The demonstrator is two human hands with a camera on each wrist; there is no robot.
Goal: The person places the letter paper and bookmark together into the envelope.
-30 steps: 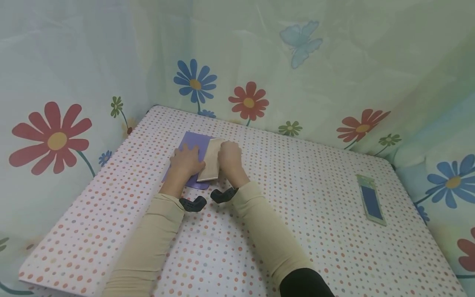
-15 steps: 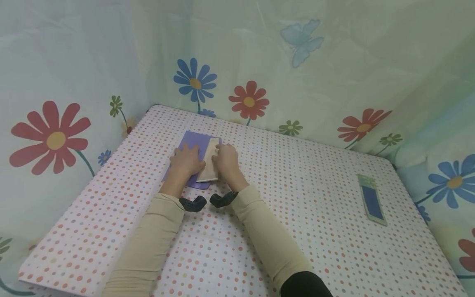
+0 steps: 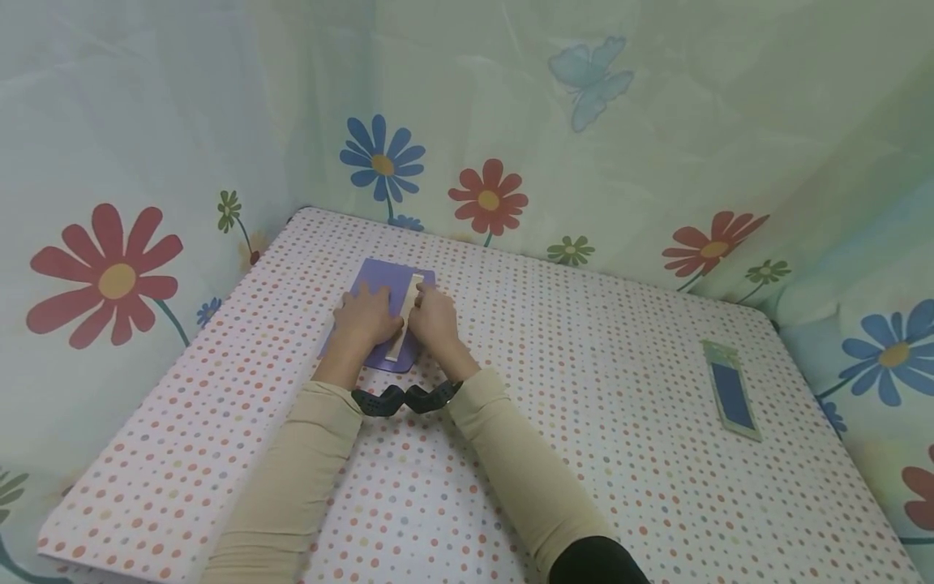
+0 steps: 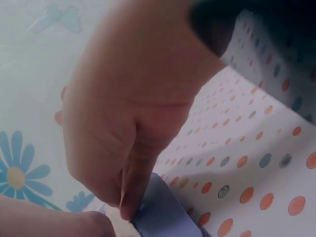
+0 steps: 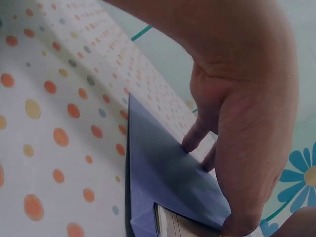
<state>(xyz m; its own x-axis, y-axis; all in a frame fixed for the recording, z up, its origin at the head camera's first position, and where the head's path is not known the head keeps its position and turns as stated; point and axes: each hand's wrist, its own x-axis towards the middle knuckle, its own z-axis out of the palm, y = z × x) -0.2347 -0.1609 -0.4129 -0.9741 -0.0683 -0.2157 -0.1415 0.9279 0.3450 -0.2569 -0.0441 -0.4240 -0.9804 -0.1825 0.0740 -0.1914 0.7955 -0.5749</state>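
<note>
On the polka-dot table lies a flat purple folder-like sheet (image 3: 387, 277) with rounded corners. My left hand (image 3: 368, 315) rests on its left part, fingers spread and straight. Lengthwise on the purple sheet is a cream-coloured flat piece (image 3: 400, 337), showing as a narrow strip between the hands. My right hand (image 3: 434, 318), fingers curled, holds this piece along its right side. In the right wrist view, the right thumb meets the edge of the cream piece (image 5: 173, 224), which has a layered-looking side. Two fingertips of that hand reach the purple surface.
A flat packet (image 3: 732, 389) with a dark blue panel lies far off on the right of the table. The dotted table cover (image 3: 584, 365) meets a flower-printed curtain (image 3: 467, 97) at the back and sides. Black wrist devices (image 3: 379, 400) almost meet between the forearms.
My right hand has shifted left toward the left hand. The cream piece has narrowed in view, its right edge moving left and baring purple on that side. The left hand stays put.
</note>
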